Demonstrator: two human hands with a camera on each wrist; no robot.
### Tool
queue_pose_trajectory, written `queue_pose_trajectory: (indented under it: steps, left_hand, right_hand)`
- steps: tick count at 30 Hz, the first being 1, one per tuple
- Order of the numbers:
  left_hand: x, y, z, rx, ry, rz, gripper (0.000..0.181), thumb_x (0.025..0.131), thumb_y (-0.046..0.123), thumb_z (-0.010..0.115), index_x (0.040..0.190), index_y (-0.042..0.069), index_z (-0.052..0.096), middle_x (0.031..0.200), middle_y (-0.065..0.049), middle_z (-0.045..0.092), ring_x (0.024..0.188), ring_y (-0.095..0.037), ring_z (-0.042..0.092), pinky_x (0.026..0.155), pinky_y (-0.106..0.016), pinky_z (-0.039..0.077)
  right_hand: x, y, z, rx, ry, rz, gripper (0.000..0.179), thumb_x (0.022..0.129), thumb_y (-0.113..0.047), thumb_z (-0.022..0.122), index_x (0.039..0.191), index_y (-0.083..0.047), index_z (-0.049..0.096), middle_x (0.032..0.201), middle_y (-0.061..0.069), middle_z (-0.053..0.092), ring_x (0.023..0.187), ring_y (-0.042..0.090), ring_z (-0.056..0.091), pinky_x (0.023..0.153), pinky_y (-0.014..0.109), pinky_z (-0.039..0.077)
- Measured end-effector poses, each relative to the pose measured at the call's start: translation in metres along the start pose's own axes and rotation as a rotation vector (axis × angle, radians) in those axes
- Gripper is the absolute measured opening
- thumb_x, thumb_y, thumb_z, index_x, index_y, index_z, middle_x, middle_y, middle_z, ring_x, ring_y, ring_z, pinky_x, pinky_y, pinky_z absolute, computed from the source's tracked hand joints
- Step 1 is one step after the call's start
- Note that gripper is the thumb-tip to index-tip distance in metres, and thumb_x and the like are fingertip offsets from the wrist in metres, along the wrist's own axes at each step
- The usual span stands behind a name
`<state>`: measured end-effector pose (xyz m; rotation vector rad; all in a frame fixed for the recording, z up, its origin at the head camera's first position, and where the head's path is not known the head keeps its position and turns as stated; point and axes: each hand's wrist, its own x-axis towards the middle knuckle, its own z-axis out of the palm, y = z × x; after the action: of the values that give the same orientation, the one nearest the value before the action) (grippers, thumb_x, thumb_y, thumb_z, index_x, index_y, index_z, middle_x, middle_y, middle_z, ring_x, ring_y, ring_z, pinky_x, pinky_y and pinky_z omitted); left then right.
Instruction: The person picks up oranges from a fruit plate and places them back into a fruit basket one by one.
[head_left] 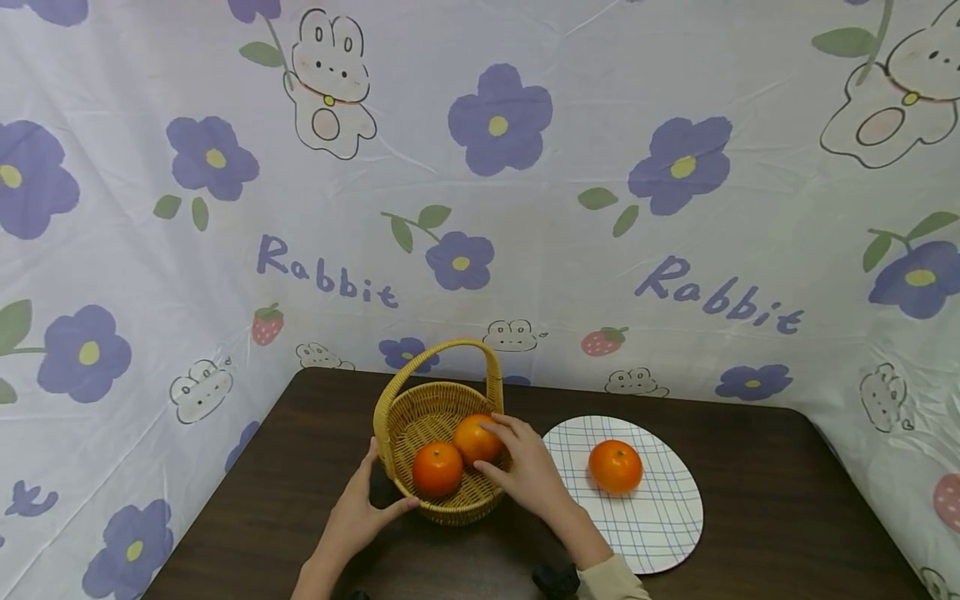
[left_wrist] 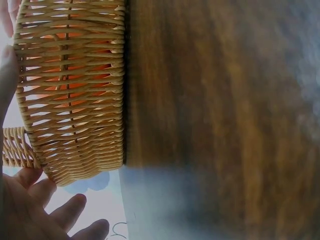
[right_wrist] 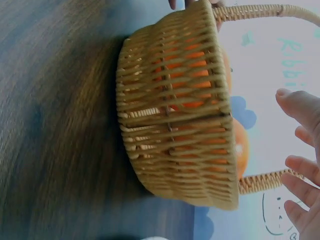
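A yellow wicker basket (head_left: 397, 408) with an arched handle stands on the table. Two round oranges lie inside: a redder orange (head_left: 437, 469) at the front and another orange (head_left: 474, 440) to its right. My left hand (head_left: 354, 510) touches the basket's left side, its thumb along the front rim and the fingers spread by the handle's base. Over the right rim hovers my right hand (head_left: 529, 467), beside the right-hand orange. In the right wrist view, the right hand's fingers (right_wrist: 300, 187) are spread apart with nothing between them. Through the weave, the left wrist view shows orange fruit (left_wrist: 82, 75).
Right of the basket lies a white oval plate (head_left: 660, 525) with a blue grid pattern, and a third orange (head_left: 615, 467) sits on it. The dark wooden table (head_left: 765, 492) ends at a cloth backdrop (head_left: 555, 250) printed with flowers and rabbits.
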<state>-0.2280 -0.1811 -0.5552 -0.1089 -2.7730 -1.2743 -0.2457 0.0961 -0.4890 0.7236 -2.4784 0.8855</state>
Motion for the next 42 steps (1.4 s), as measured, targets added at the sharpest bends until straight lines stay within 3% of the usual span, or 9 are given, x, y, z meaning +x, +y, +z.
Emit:
queue_pose_trajectory:
  steps: [7, 20, 28, 36, 42]
  left_hand:
    - [0.000, 0.001, 0.000, -0.002, -0.003, 0.001, 0.112, 0.067, 0.059, 0.073, 0.149, 0.034, 0.002, 0.155, -0.002, 0.017, 0.139, -0.032, 0.021, 0.104, -0.063, 0.025]
    - [-0.001, 0.001, -0.001, 0.001, 0.014, 0.016, 0.112, 0.066, 0.059, 0.074, 0.149, 0.032, 0.003, 0.154, -0.004, 0.018, 0.139, -0.034, 0.023, 0.102, -0.065, 0.026]
    - [0.000, 0.001, -0.001, -0.009, -0.005, -0.011, 0.112, 0.066, 0.060, 0.074, 0.148, 0.036, 0.002, 0.153, -0.001, 0.020, 0.139, -0.032, 0.022, 0.102, -0.064, 0.025]
    - [0.001, 0.000, -0.001, -0.015, -0.006, -0.003, 0.113, 0.066, 0.060, 0.074, 0.150, 0.031, 0.003, 0.153, -0.002, 0.020, 0.139, -0.032, 0.022, 0.103, -0.064, 0.025]
    - [0.001, 0.000, -0.001, -0.020, -0.005, -0.007, 0.112, 0.066, 0.060, 0.074, 0.148, 0.036, 0.001, 0.153, -0.002, 0.021, 0.139, -0.032, 0.022, 0.102, -0.064, 0.025]
  right_hand:
    - [-0.004, 0.005, -0.011, 0.040, 0.019, 0.049, 0.051, 0.080, -0.031, 0.073, 0.126, -0.014, 0.058, 0.132, 0.012, 0.050, 0.119, 0.030, 0.048, 0.093, 0.050, 0.044]
    - [-0.010, 0.014, -0.025, 0.001, 0.041, 0.112, 0.054, 0.079, -0.031, 0.074, 0.127, -0.016, 0.057, 0.135, 0.009, 0.049, 0.121, 0.031, 0.047, 0.096, 0.053, 0.042]
    - [-0.014, 0.023, -0.033, 0.020, 0.062, 0.133, 0.054, 0.079, -0.030, 0.075, 0.128, -0.016, 0.057, 0.134, 0.008, 0.049, 0.121, 0.030, 0.047, 0.097, 0.052, 0.041]
    - [-0.016, 0.028, -0.041, 0.043, 0.084, 0.138, 0.054, 0.079, -0.027, 0.075, 0.128, -0.014, 0.057, 0.133, 0.012, 0.049, 0.121, 0.031, 0.046, 0.096, 0.053, 0.042]
    - [-0.019, 0.032, -0.046, 0.039, 0.102, 0.133, 0.054, 0.079, -0.027, 0.075, 0.127, -0.013, 0.057, 0.133, 0.012, 0.049, 0.122, 0.030, 0.045, 0.096, 0.052, 0.042]
